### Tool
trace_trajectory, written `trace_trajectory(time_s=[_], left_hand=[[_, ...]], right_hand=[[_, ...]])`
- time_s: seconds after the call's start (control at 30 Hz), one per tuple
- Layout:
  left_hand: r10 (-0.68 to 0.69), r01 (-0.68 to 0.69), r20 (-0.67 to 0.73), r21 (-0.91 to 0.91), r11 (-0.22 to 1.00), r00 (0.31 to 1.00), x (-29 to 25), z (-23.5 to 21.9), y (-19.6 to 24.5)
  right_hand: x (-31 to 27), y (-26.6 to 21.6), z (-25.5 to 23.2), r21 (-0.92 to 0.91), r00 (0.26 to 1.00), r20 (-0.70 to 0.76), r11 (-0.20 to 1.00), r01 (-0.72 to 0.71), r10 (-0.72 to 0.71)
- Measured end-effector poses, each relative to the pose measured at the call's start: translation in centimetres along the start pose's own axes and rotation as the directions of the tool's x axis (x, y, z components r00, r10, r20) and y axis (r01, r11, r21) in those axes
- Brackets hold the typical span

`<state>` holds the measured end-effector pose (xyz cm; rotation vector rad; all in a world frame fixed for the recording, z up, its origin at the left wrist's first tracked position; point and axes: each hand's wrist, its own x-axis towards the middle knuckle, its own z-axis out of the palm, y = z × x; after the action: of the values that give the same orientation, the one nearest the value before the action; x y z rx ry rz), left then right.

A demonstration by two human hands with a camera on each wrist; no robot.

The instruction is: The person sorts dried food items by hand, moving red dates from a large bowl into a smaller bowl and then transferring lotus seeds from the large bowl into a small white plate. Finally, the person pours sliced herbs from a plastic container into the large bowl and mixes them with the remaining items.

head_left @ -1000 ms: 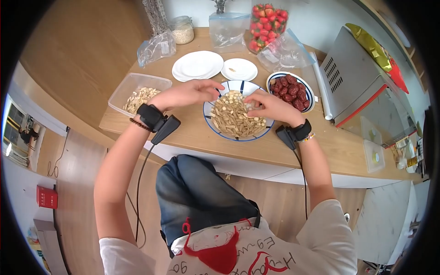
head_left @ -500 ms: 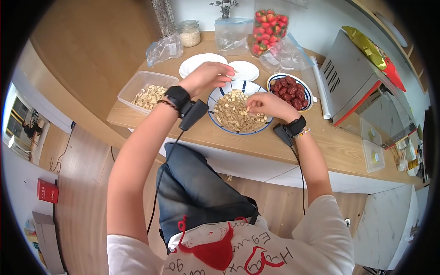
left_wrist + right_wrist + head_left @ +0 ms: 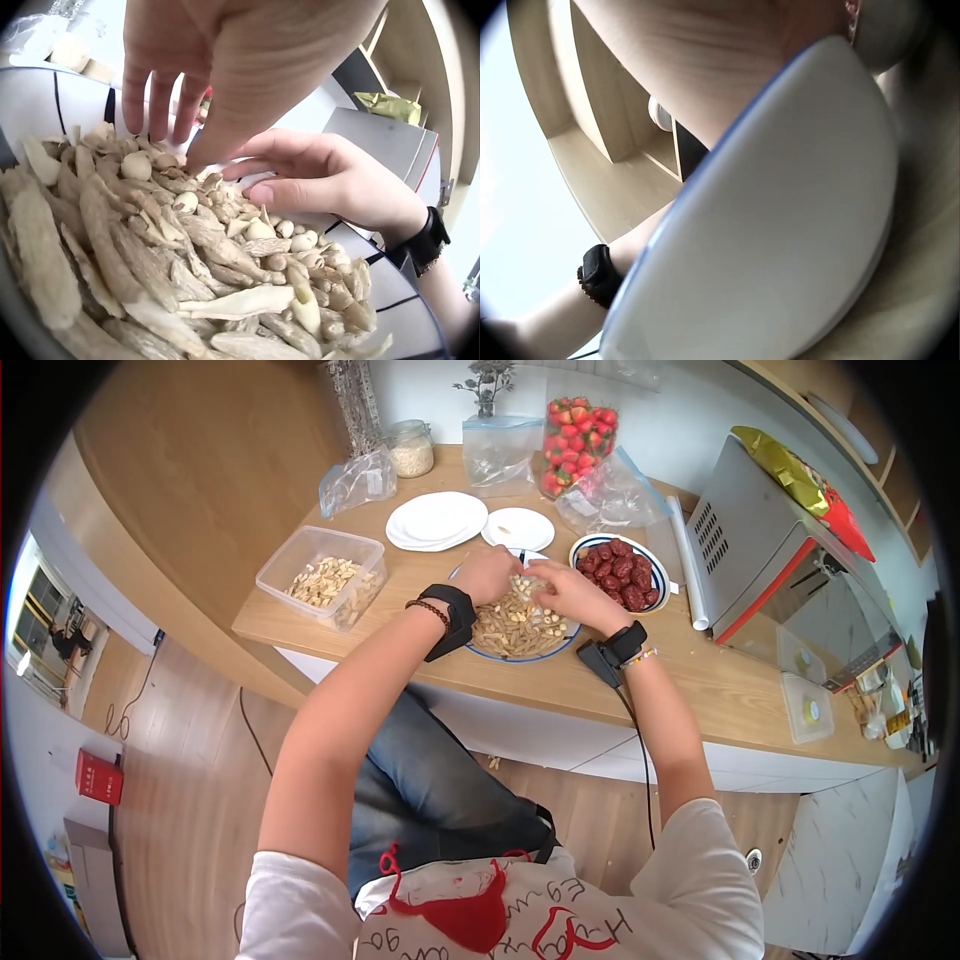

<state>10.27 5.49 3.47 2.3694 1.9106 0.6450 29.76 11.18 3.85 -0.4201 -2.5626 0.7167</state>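
While both hands reach into a blue-rimmed white bowl [image 3: 780, 210], the left hand [image 3: 487, 574] dips from above with three fingers pointing downward and its thumb at the heap; its forefinger is hidden, so whether it pinches anything cannot be told. Opposite it, the right hand [image 3: 578, 597] comes over the near-right edge with fingers relaxed and thumb apart from them, touching the contents without a visible grasp.

Beneath the hands, the bowl holds slender beige dried root pieces [image 3: 515, 635] mixed with round pale seeds [image 3: 136, 166]. Each wrist wears a black band [image 3: 630, 643].

To the left of the left hand, a clear plastic container [image 3: 290, 550] on the desk [image 3: 735, 660] contains pale dried slices [image 3: 325, 582]. Just beyond the hands lie larger white plates [image 3: 437, 520], stacked, and a small white plate [image 3: 530, 532] bearing a tiny piece. Near the right hand, on its right, red dates [image 3: 620, 572] fill a second blue-rimmed dish [image 3: 655, 565]. Farther right are a white roll [image 3: 688, 565] and a grey oven [image 3: 745, 510]; strawberries [image 3: 580, 440] in a clear bag stand well past the hands.
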Motion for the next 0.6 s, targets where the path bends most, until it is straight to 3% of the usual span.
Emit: trace_trajectory(time_s=[0.07, 0.17, 0.27, 0.37, 0.5, 0.6], left_hand=[[-0.068, 0.079, 0.088, -0.131, 0.988, 0.994, 0.3, -0.1, 0.1], [-0.097, 0.11, 0.1, -0.139, 0.984, 0.99, 0.4, -0.4, 0.9], [-0.13, 0.142, 0.128, -0.096, 0.985, 0.983, 0.8, 0.0, 1.7], [-0.121, 0.13, 0.101, -0.084, 0.988, 0.987, 0.9, 0.3, 1.7], [-0.217, 0.245, 0.137, -0.246, 0.938, 0.967, 1.1, 0.0, 1.4], [-0.252, 0.275, 0.121, -0.244, 0.93, 0.96, 1.0, 0.2, 1.6]], right_hand=[[0.1, -0.4, -0.1, 0.02, 0.997, 0.067, 0.999, -0.034, 0.033], [0.4, -0.9, -0.3, -0.006, 0.99, 0.057, 0.992, -0.127, 0.127], [0.3, -0.6, -0.1, 0.054, 0.999, -0.013, 0.998, -0.046, 0.046], [0.5, -0.7, -0.2, 0.086, 0.994, 0.033, 0.99, -0.11, 0.107], [0.6, -1.0, -0.4, 0.044, 0.993, 0.023, 0.992, -0.115, 0.114], [0.5, -0.4, -0.3, 0.056, 0.994, 0.025, 0.992, -0.112, 0.111]])
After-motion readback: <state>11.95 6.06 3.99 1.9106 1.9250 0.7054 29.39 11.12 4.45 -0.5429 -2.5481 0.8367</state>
